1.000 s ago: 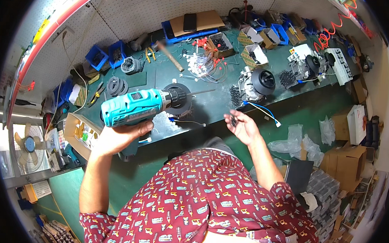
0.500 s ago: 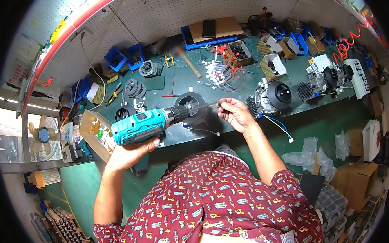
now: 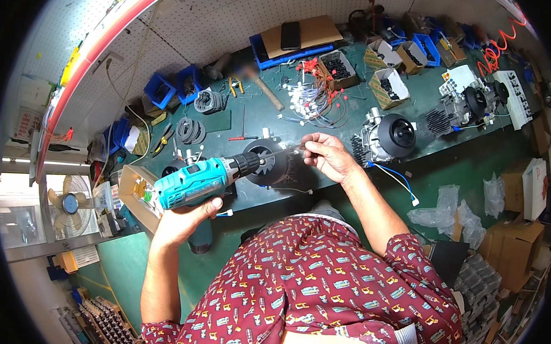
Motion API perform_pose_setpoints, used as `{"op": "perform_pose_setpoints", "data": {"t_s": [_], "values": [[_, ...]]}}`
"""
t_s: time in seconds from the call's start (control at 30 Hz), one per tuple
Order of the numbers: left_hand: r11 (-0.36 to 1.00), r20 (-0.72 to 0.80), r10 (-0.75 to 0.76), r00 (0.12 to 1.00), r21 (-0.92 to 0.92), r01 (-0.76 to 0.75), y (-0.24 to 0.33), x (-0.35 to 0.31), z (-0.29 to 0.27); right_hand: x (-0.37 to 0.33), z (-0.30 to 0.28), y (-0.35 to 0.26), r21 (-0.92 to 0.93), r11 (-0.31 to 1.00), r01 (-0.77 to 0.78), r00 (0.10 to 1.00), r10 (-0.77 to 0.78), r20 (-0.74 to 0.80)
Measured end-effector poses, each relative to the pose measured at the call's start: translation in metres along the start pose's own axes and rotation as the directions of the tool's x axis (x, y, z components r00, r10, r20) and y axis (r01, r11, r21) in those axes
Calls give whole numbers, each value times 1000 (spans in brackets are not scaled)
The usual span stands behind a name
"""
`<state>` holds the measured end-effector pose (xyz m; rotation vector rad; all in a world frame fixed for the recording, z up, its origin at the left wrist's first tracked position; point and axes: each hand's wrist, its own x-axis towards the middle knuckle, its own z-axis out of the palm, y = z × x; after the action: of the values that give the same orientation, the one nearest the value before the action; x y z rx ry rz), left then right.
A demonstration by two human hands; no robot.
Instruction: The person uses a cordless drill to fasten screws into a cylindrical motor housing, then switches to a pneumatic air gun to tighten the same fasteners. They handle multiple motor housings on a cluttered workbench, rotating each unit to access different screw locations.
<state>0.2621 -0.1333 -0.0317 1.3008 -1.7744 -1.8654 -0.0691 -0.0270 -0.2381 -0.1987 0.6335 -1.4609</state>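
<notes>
My left hand (image 3: 185, 224) is wrapped round the handle of a teal cordless drill (image 3: 194, 183), whose black chuck (image 3: 243, 164) points right. From the chuck a long thin bit (image 3: 281, 152) reaches to my right hand (image 3: 331, 159). Its thumb and fingers are pinched together at the bit's tip; whatever small piece is between them is too hidden to name. Beneath the bit, on the bench, stands a round black fan housing (image 3: 268, 175) with a finned wheel inside. Further right sits a metal unit with a black fan wheel (image 3: 397, 136).
The green bench (image 3: 228, 123) carries a hammer (image 3: 268, 92), a red-handled hex key (image 3: 242, 136), wire bundles (image 3: 307, 102) and boxes of small black parts (image 3: 389, 87). More fan units (image 3: 466, 106) stand at the right. An open carton (image 3: 139, 190) is beside the drill.
My right hand has shifted slightly left along the bit, and the dark small piece at its fingertips is less visible. The view has tilted a little; the drill stays in my left hand.
</notes>
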Motion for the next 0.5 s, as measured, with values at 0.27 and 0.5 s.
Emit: {"op": "perform_pose_setpoints", "data": {"t_s": [0.27, 0.5], "values": [[892, 118, 120, 986, 422, -159, 40, 28, -23, 26, -3, -18, -243, 956, -165, 983, 178, 32], [832, 206, 53, 977, 532, -157, 97, 61, -10, 56, 7, -11, -405, 903, -146, 987, 160, 0]]}}
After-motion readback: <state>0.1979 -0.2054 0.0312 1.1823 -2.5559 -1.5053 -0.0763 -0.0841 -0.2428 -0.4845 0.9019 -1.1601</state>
